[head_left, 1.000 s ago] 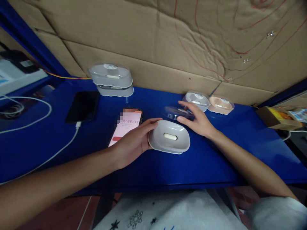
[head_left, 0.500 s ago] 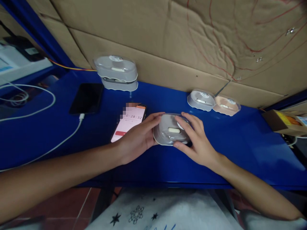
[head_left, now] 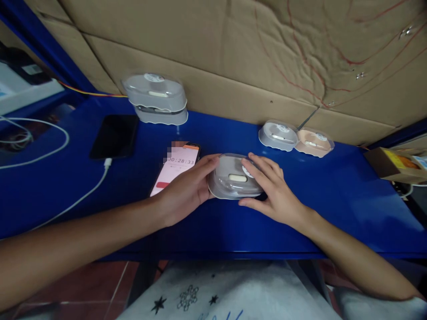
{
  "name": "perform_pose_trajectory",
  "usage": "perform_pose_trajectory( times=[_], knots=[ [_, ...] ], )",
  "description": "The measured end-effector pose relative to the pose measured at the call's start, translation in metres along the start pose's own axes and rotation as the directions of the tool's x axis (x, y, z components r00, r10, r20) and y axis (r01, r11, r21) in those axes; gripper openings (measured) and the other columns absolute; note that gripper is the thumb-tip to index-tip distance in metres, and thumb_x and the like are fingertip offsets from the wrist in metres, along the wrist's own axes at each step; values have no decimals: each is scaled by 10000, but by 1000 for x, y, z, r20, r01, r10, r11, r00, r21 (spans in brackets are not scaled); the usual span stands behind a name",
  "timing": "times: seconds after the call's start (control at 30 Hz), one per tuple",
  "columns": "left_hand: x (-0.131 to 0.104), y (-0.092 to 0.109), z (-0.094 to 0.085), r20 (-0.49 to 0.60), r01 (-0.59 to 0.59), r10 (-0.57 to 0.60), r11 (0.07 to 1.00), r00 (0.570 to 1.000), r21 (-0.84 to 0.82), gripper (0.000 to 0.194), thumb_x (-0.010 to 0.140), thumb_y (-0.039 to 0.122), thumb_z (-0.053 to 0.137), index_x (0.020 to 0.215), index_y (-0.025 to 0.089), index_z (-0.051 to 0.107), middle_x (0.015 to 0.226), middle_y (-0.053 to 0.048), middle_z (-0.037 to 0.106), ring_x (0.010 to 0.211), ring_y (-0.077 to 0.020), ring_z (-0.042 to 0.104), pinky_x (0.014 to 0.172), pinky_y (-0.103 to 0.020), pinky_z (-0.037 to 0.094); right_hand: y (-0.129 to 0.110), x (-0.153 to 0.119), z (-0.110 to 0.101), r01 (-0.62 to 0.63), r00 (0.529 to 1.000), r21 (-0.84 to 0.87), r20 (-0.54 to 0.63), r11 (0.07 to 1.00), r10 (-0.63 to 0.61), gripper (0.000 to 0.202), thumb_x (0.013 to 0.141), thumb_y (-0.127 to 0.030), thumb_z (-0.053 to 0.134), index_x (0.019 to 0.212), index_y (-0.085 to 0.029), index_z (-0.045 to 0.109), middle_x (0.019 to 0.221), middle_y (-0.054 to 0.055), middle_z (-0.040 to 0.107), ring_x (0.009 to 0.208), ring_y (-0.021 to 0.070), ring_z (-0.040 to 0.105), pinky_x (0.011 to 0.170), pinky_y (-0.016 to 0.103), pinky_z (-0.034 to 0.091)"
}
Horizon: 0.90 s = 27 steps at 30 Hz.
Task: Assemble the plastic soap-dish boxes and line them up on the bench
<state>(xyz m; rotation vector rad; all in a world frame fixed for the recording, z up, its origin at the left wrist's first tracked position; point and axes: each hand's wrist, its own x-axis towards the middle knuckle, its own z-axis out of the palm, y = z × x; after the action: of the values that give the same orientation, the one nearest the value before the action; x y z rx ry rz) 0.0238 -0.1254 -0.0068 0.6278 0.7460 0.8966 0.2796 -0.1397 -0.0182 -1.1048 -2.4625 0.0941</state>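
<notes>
A small oval grey box with a clear lid (head_left: 230, 171) is held over the blue table, in front of me. My left hand (head_left: 191, 189) grips its left end, thumb on the lid's edge and the other fingers mostly hidden underneath. Across the right end lies my right hand (head_left: 271, 189), fingers on the lid over a round white sticker and thumb at the near edge. A pale pill-shaped piece shows in the middle of the lid. Just left of the box, partly behind my left hand, a lit phone (head_left: 178, 162) displays a running timer.
Two similar grey boxes are stacked (head_left: 156, 95) at the back left. At the back right stand another grey box (head_left: 278, 135) and a pink one (head_left: 314, 143). A dark phone (head_left: 115, 135) with a white cable (head_left: 90, 193) lies left. Cardboard (head_left: 200, 40) lines the back; an open carton (head_left: 395, 164) sits far right.
The view has shifted slightly, so most things sit a little further left. My right thumb has eased outward from the box's near edge. The timer has advanced by one second.
</notes>
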Motion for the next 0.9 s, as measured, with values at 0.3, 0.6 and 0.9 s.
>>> perform_pose_trajectory(
  times=[0.3,0.6,0.9],
  knots=[
    [0,0,-1,12,0,0,1000,1000,10,235,1016,392,712,1205,258,754,1277,-65,732,1115,-237,683,823,-300,610,4,2,-1,66,997,30,28,997,-67,955,989,-611,655,1739,-326,136,1700,189,362,1595,391,354,1263,642,399],
    [-1,2,1,0,-7,7,1000,1000,25,218,1013,391,715,1192,272,755,1277,-60,738,1143,-252,677,828,-310,592,5,2,2,62,998,-9,-16,998,-62,933,975,-627,663,1731,-354,191,1692,151,418,1554,400,419,1241,673,418],
    [-2,2,2,-5,-35,36,989,999,146,301,966,466,767,1209,289,736,1219,-59,745,1157,-268,665,842,-325,598,8,2,-9,36,994,86,104,996,-45,927,979,-635,668,1716,-322,201,1703,181,339,1596,405,353,1245,655,427]
  ],
)
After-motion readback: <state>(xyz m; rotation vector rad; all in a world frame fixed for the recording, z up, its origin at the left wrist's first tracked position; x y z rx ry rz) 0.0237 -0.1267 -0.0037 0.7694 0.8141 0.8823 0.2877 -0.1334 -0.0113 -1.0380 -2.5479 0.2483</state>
